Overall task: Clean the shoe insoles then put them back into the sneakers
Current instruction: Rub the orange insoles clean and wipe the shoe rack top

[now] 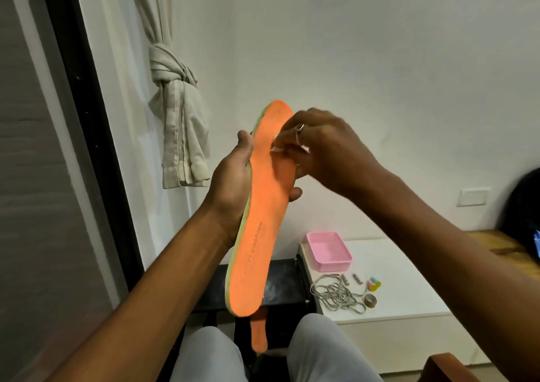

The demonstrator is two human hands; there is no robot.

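Note:
An orange insole with a pale green edge is held upright in front of me, toe end up. My left hand grips it from behind at mid-length, thumb on the left edge and fingertips showing at the right edge. My right hand, with a ring on one finger, pinches a small white wipe and presses it on the insole's upper part. A second orange insole lies lower down between my knees, partly hidden by the first. No sneakers are in view.
A white low table at the right carries a pink tray, a tangle of grey laces, a tape roll and small items. A black stand sits ahead. A knotted curtain hangs at the left. A wooden chair arm is at bottom right.

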